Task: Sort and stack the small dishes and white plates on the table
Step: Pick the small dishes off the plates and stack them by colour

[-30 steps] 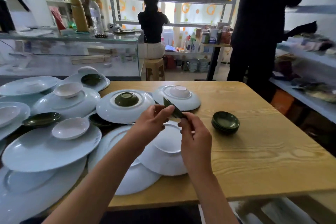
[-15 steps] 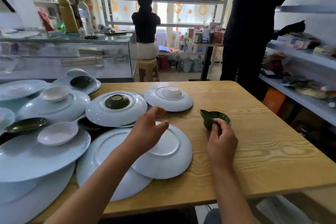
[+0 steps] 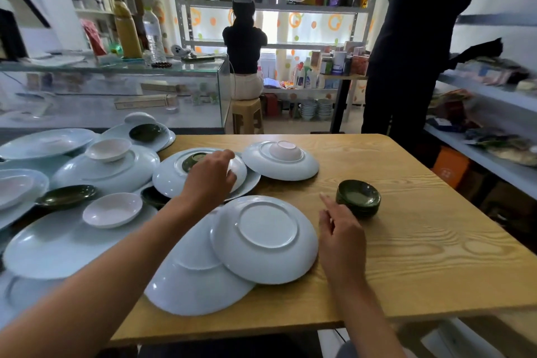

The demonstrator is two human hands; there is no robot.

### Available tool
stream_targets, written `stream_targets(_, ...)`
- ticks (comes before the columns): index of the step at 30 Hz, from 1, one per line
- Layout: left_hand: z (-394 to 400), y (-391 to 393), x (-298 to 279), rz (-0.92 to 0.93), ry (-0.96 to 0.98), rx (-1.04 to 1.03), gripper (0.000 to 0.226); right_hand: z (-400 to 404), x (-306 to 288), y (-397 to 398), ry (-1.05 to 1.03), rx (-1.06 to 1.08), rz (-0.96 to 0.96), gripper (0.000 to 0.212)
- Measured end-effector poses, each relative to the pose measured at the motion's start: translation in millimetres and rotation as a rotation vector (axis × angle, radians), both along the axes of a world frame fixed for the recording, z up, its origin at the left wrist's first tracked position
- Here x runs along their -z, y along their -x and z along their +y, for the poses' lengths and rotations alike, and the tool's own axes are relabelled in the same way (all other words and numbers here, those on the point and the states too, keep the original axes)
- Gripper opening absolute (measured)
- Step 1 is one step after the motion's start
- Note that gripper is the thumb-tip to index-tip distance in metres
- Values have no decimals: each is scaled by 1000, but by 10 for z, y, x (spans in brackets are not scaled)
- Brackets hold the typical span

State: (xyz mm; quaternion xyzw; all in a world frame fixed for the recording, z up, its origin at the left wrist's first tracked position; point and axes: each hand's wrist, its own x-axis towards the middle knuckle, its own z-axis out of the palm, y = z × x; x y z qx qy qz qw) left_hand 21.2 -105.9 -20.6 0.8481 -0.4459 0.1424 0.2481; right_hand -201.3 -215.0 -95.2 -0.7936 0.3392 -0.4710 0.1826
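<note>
left hand [image 3: 210,180] reaches, fingers loosely apart, over the upturned green dish [image 3: 194,160] on the white plate [image 3: 171,180] left of the green stack [image 3: 359,197]; pinch its rim, lift straight, while right hand [image 3: 343,237] rests open-fingered beside the stack.

white plates [image 3: 263,238], dark green small dishes [image 3: 359,197], pale wood-grain table [image 3: 421,256], orange-dotted curtain [image 3: 316,23]

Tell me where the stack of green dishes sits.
The stack of green dishes stands on the wooden table, right of centre, just beyond the right hand.
</note>
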Motion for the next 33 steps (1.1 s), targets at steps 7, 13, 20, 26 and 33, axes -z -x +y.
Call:
stream_targets(7,18,-556,158,-4,-133,-174,44,80,-13,-58,70,-119,132,38)
stream_targets(13,-56,-747,155,139,-191,-238,64,107,-26,-59,97,-148,200,36)
stream_targets(20,-87,-804,143,215,-161,-225,63,88,-28,-55,78,-142,205,35)
stream_targets(26,-96,-732,142,139,-42,-150,60,84,-46,-59,77,-138,189,35)
stream_targets(33,-260,117,-229,475,339,208,52,85,-50,-80,-27,-111,154,35)
